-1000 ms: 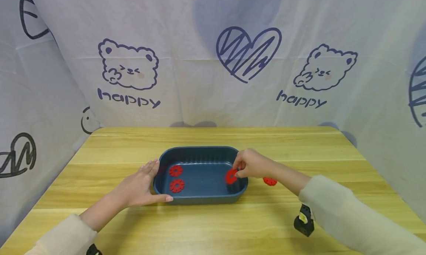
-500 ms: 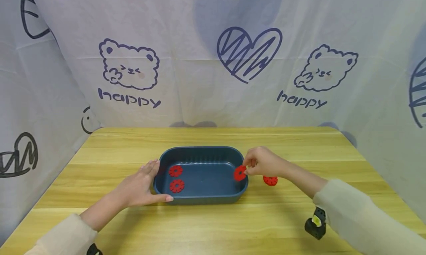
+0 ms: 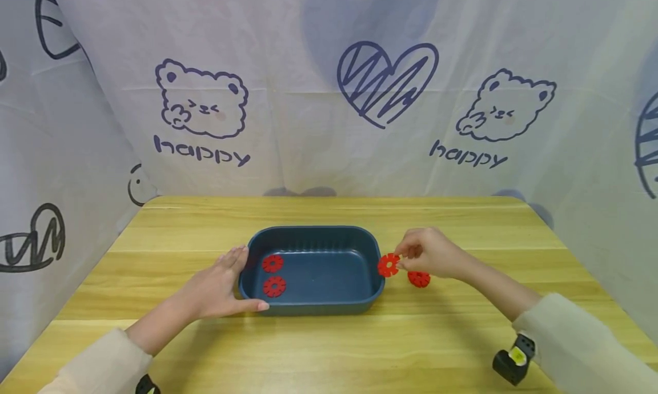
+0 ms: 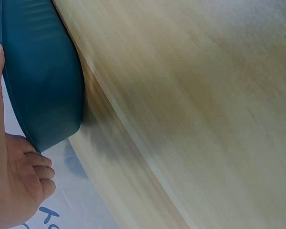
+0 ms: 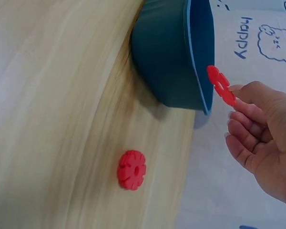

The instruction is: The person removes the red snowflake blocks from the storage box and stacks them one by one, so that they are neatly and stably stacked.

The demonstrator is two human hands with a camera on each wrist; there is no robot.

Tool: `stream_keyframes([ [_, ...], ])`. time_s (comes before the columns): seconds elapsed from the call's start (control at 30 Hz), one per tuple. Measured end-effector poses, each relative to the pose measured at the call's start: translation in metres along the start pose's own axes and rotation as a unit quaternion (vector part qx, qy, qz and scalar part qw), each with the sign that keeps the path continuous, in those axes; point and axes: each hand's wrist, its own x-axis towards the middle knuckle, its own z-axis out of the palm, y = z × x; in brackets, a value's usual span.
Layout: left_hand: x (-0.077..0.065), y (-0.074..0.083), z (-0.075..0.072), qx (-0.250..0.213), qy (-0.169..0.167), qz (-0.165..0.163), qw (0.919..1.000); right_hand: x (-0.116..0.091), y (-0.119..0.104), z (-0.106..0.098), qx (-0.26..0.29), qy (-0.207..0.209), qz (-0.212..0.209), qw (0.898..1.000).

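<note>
A dark blue oblong basin stands on the table, two red notched interlocking discs lying flat inside its left end: a far one and a near one. My left hand rests on the basin's left end, thumb straight along the front rim, fingers extended along the left side. Between thumb and fingertips, my right hand pinches another red interlocking disc, held tilted up just by the basin's right rim. Below that hand, more red interlocking discs lie on the table, looking thick like a small stack.
The pale wooden table runs back to a white curtain printed with bears and hearts. Another curtain hangs along the left side. A black wrist camera hangs under the right sleeve.
My right hand has drawn right with the pinched disc, from over the basin's inside to its right rim. My left hand and the basin have stayed put.
</note>
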Motion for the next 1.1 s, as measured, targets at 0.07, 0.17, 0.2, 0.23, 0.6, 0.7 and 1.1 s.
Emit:
stream_keyframes([
  [0.07, 0.000, 0.000, 0.000, -0.001, -0.002, -0.001, 1.0000, -0.004, 0.003, -0.001, 0.002, 0.008, 0.007, 1.000],
  [0.17, 0.000, -0.001, 0.000, -0.001, -0.003, -0.001, 1.0000, -0.009, 0.007, -0.002, 0.009, 0.018, 0.024, 1.000],
  [0.2, 0.000, -0.001, 0.000, -0.001, -0.002, -0.001, 1.0000, -0.011, 0.008, -0.002, 0.010, 0.022, 0.028, 0.999],
  [0.23, 0.000, -0.001, 0.001, -0.001, -0.001, -0.001, 1.0000, -0.013, 0.010, -0.002, 0.011, 0.025, 0.031, 0.999],
  [0.6, 0.000, -0.001, 0.002, -0.008, -0.002, -0.002, 1.0000, -0.033, 0.038, 0.013, 0.027, 0.087, 0.045, 0.995],
  [0.7, -0.001, 0.000, 0.001, -0.005, 0.002, -0.001, 1.0000, -0.038, 0.045, 0.019, 0.033, 0.114, 0.059, 0.991],
  [1.1, -0.001, -0.001, 0.003, -0.002, 0.009, -0.001, 1.0000, -0.051, 0.069, 0.044, 0.049, 0.191, 0.101, 0.975],
])
